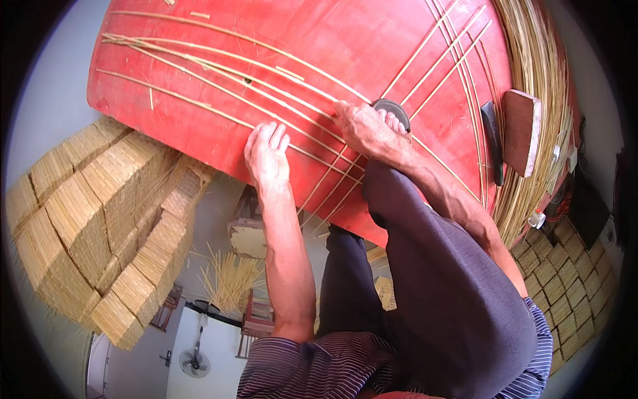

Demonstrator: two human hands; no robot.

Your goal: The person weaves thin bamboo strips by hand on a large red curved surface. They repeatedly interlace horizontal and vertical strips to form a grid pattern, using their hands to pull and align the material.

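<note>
Long, thin bamboo strips (219,74) lie across a red board (292,33), some running left to right and others crossing them at an angle. My left hand (268,151) rests near the board's front edge, its fingers curled closed over one of the lower strips. Further right, my right hand (369,130) is closed, with thumb and forefinger pinched at the end of an upper strip. Beside it my foot in a dark sandal (391,106) presses on the board where the crossing strips meet; part of the foot is hidden by the hand.
A brick (522,133) and a dark blade-like tool (492,143) lie at the right, beside a thick bundle of long strips (531,60). Stacked bundles of woven pieces (100,213) stand left. Below are loose short strips (229,279), a stool (249,236) and a fan (195,361).
</note>
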